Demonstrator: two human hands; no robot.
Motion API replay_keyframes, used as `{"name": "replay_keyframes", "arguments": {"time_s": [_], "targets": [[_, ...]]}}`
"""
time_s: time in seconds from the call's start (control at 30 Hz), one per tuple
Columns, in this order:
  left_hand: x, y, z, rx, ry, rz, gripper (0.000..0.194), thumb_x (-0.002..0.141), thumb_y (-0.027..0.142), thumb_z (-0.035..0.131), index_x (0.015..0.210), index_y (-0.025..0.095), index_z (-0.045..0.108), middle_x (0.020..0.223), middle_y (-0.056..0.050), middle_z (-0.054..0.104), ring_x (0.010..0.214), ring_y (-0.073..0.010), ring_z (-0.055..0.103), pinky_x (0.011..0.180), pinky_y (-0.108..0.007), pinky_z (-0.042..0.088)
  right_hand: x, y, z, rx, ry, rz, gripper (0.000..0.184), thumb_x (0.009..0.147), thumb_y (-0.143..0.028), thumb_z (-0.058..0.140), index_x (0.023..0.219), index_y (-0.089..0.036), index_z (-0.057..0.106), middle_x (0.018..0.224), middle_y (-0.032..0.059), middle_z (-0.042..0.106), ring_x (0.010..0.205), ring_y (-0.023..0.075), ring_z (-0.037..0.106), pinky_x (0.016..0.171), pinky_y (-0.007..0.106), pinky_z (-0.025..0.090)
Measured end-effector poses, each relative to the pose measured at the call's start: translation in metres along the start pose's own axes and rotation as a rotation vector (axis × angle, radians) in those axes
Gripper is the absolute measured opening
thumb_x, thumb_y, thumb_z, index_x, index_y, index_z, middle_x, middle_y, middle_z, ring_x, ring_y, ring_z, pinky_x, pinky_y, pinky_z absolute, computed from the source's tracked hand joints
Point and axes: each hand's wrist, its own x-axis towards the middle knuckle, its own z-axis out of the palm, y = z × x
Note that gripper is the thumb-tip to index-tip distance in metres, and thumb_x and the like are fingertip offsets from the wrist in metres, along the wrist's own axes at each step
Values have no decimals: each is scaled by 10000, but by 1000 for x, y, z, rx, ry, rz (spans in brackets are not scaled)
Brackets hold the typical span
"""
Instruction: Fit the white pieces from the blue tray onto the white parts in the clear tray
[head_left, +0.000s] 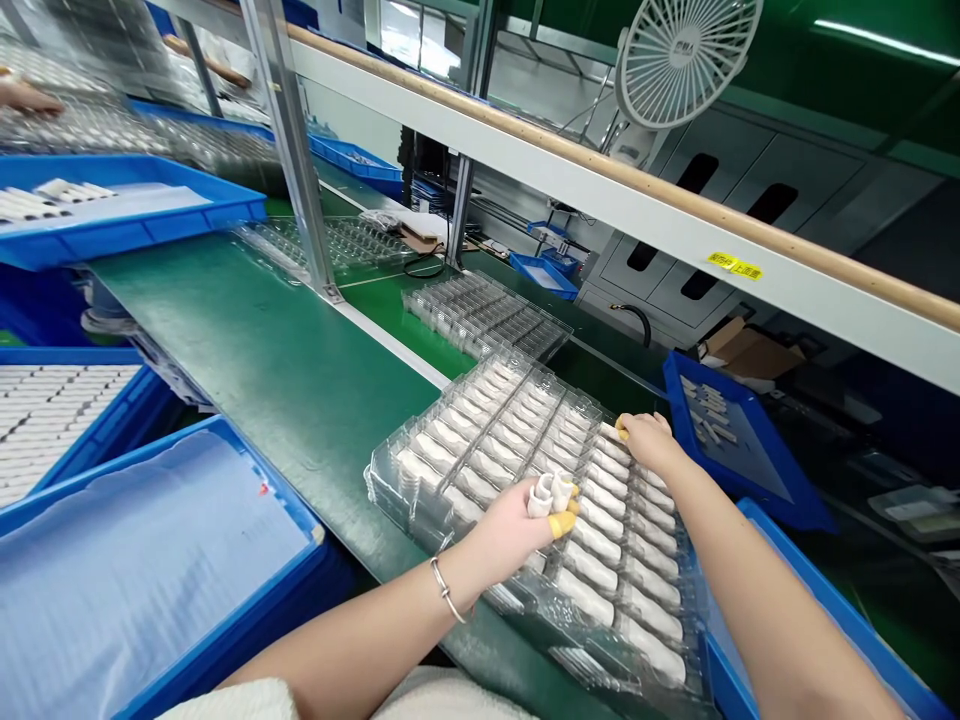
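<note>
A stack of clear plastic trays point(555, 440) lies in front of me, its top pockets filled with rows of short white tubes point(589, 565). Over the middle of the stack, my left hand point(517, 525) is closed around several loose white tubes point(551, 492), their hollow ends showing. My right hand point(651, 442) is at the far right part of the tray, its fingertips pinching a white tube point(611, 432) at a pocket. Yellow covers sit on fingertips of both hands.
Blue bins point(202, 590) lined with white sheet stand at left; another blue tray point(739, 440) with tubes is at right. Behind the stack lies a clear tray point(487, 310). A metal post point(289, 150) and shelf beam point(570, 155) cross ahead. A co-worker's hand point(30, 97) shows far left.
</note>
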Motion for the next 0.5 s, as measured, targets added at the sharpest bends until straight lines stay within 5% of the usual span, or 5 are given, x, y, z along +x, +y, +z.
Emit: {"name": "replay_keyframes", "arguments": {"time_s": [0.2,0.5], "targets": [[-1,2,-1,-1,-5,-17,429,687,289,769,1070,127,664,1062,-106,701,958,-232,623,837,-338,461,2,1,8,13,15,-40,323,838,-41,474,992,-189,716,920,84,678,1075,223,556,1152,455,99],[-2,4,0,-15,-9,-12,395,683,272,757,1041,131,667,1036,-96,698,943,-224,612,842,-340,456,-7,-11,13,123,97,-20,198,852,-142,498,764,-211,661,896,78,686,1156,273,484,1147,538,68]]}}
